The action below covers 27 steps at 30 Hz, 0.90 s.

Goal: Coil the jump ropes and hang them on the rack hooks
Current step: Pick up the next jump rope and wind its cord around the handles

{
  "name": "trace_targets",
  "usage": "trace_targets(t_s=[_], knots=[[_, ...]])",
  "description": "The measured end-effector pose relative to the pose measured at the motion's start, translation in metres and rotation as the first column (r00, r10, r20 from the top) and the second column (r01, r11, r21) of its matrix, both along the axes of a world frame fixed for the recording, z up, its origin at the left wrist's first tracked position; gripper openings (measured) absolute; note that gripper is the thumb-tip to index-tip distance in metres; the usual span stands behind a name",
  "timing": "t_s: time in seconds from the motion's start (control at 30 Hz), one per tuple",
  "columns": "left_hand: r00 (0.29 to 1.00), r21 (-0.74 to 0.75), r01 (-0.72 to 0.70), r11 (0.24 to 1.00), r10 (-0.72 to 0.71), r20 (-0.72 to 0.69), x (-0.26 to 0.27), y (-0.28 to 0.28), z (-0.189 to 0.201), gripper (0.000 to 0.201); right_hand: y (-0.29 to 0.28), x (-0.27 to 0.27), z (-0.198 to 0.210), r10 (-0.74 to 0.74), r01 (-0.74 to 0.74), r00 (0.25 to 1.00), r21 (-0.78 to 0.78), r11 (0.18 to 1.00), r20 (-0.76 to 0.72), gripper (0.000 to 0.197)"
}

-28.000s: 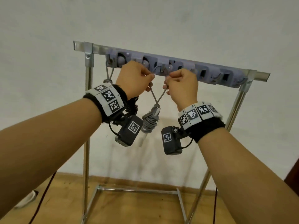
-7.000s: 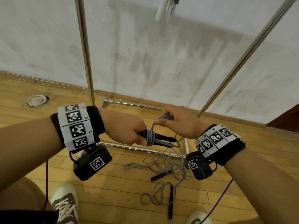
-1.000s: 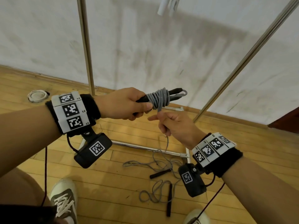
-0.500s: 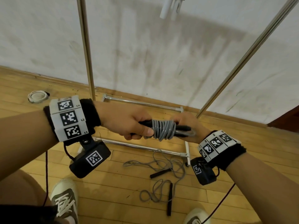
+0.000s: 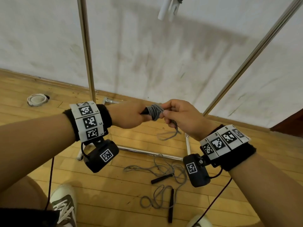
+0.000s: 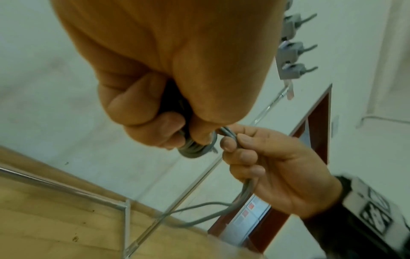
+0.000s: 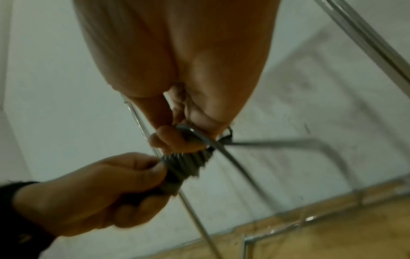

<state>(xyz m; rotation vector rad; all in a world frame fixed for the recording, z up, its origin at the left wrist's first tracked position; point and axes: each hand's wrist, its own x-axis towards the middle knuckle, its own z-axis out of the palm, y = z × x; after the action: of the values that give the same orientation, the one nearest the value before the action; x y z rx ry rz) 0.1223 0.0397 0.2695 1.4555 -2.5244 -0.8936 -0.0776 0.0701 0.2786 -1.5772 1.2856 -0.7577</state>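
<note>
Hands (image 5: 131, 114) (image 5: 182, 118) grip grey jump rope (image 5: 155, 111) wound tightly around black handles

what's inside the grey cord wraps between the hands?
The grey cord wraps go around black handles, gripped by the left hand. The right hand pinches the cord's end. The handles' length is covered.

Coiled rope (image 5: 154, 111) btwn hands; 2nd rope (image 5: 164, 181) below (on floor).
</note>
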Motion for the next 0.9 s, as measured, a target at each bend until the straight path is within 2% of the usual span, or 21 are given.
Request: trace_targets(t_s=[0.07, 0.17, 0.37, 0.47, 0.53, 0.6, 0.7, 0.8, 0.83, 0.9], knots=[[0.993, 0.004, -0.079, 0.997, 0.079, -0.093, 0.002, -0.004, 0.005, 0.034, 0.003, 0.003, -0.003, -0.054, 0.058, 0.995, -0.052, 0.997, 0.082, 0.011], [0.96, 0.067, -0.143, 0.987, 0.155, -0.232, 0.004, -0.007, 0.009, 0.031, 0.009, 0.008, -0.011, -0.11, 0.121, 0.987, -0.1, 0.988, 0.115, 0.009], [0.922, 0.133, -0.11, 0.985, 0.151, -0.356, 0.003, 0.0, 0.014, 0.028, 0.015, 0.005, -0.019, -0.13, 0.14, 0.982, -0.072, 0.988, 0.137, 0.02], [0.897, 0.181, -0.051, 0.982, 0.125, -0.425, 0.004, 0.003, 0.019, 0.025, 0.018, -0.002, -0.021, -0.02, 0.03, 0.981, -0.047, 0.998, 0.195, 0.023], [0.882, 0.208, -0.014, 0.978, 0.11, -0.457, 0.007, 0.005, 0.021, 0.024, 0.021, -0.007, -0.022, 0.104, -0.108, 0.95, -0.001, 0.994, 0.294, 0.025], [0.89, 0.223, 0.041, 0.974, 0.066, -0.451, 0.009, 0.008, 0.023, 0.023, 0.021, -0.014, -0.023, 0.161, -0.192, 0.93, 0.06, 0.98, 0.332, 0.029], [0.896, 0.252, 0.151, 0.956, -0.025, -0.443, 0.011, 0.012, 0.023, 0.026, 0.024, -0.022, -0.027, 0.152, -0.169, 0.975, 0.1, 0.98, 0.163, 0.023], [0.895, 0.274, 0.24, 0.931, -0.102, -0.435, 0.013, 0.015, 0.025, 0.026, 0.026, -0.026, -0.034, 0.072, -0.07, 0.997, 0.064, 0.995, -0.035, 0.044], [0.9, 0.276, 0.257, 0.926, -0.126, -0.418, 0.014, 0.016, 0.025, 0.023, 0.025, -0.027, -0.036, 0.072, -0.07, 0.995, 0.031, 0.997, -0.072, 0.042], [0.903, 0.293, 0.287, 0.912, -0.156, -0.4, 0.015, 0.018, 0.024, 0.019, 0.022, -0.026, -0.041, 0.125, -0.13, 0.976, -0.018, 0.991, -0.178, 0.027]])
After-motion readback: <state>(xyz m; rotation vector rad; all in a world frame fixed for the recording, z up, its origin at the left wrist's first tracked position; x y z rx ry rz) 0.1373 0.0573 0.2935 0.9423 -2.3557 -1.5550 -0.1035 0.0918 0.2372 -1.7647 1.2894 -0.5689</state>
